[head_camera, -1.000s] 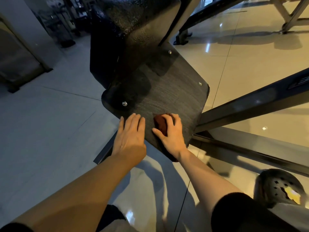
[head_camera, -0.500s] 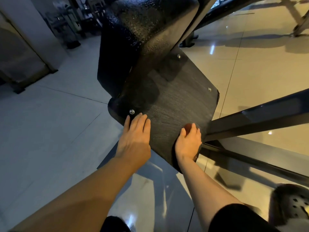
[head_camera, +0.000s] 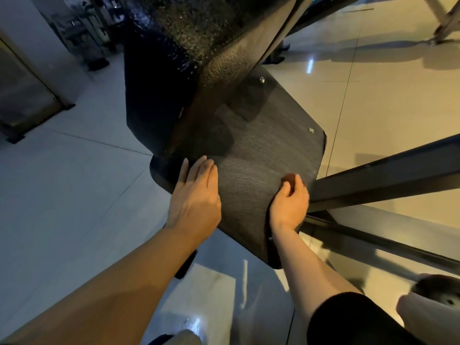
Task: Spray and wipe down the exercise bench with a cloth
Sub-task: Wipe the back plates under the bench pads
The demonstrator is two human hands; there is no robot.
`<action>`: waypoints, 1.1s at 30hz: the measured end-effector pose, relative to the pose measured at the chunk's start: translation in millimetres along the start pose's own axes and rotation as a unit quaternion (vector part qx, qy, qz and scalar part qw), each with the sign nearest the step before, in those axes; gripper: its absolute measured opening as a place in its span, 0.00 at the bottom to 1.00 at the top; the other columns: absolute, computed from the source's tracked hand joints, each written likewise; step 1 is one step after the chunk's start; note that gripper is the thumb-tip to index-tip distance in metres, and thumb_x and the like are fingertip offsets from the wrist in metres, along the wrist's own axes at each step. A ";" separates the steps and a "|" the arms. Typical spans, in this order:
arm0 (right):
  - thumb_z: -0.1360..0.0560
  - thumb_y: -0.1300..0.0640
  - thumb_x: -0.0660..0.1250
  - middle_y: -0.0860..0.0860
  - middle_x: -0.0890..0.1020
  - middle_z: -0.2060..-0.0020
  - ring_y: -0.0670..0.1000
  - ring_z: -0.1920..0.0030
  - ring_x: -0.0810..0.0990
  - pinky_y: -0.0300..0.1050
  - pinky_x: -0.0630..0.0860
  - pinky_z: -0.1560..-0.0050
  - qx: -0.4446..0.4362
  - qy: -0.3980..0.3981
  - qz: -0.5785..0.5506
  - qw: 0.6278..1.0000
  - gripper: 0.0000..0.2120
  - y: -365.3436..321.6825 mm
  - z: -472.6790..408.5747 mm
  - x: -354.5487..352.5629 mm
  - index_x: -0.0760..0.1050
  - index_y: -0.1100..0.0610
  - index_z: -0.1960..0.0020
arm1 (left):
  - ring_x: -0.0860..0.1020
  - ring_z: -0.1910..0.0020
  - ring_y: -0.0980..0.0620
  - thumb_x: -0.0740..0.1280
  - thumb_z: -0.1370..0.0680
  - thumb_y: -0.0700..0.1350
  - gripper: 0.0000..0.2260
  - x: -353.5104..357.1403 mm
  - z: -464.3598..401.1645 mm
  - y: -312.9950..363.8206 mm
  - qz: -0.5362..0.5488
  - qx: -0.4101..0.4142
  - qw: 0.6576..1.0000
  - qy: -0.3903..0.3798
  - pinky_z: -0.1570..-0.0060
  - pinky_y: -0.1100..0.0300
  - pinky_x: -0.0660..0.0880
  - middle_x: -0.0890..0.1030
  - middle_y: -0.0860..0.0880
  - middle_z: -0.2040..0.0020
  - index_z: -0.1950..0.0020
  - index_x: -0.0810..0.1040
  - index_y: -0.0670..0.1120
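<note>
The board, a dark, flat, textured panel of the exercise bench with rounded corners, fills the middle of the view, and everything here is placed against it. The left hand lies flat on the board's near left part, fingers straight and together, its grip open and holding nothing. The right hand sits at the board's near right edge, its grip curled round a small reddish-brown cloth, which presses against the board's surface; only the top of the cloth shows above the fingers. Two bolts sit along the board's far right edge. Behind the board rises a black padded cushion with a pebbled, glossy skin. To the right of the board a dark metal bar runs off toward the frame edge. Below the board lies a shiny tiled floor. A dark shoe shows on the floor, to the board's lower right.
</note>
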State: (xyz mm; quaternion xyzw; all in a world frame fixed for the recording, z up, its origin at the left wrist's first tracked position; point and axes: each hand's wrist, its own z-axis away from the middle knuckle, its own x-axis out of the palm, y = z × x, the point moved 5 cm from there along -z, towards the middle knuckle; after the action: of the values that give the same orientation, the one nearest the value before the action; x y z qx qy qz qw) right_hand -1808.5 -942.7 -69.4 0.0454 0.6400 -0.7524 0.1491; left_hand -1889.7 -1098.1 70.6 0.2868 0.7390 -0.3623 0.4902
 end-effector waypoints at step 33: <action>0.19 0.59 0.57 0.58 0.67 0.30 0.59 0.30 0.66 0.50 0.61 0.29 0.053 0.024 0.041 0.997 0.20 -34.7 -125.4 30.9 0.66 0.56 0.27 | 0.66 0.27 0.45 0.54 0.24 0.51 0.28 28.0 -110.3 20.0 -0.171 0.058 0.984 0.003 0.28 0.46 0.60 0.72 0.41 0.29 0.27 0.66 0.37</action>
State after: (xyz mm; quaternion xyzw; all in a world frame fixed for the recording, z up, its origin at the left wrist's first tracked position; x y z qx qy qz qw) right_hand -1863.1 -820.6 -66.6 0.0977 0.6001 -0.7773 0.1618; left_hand -1941.0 -994.6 67.8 0.1851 0.7563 -0.4823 0.4013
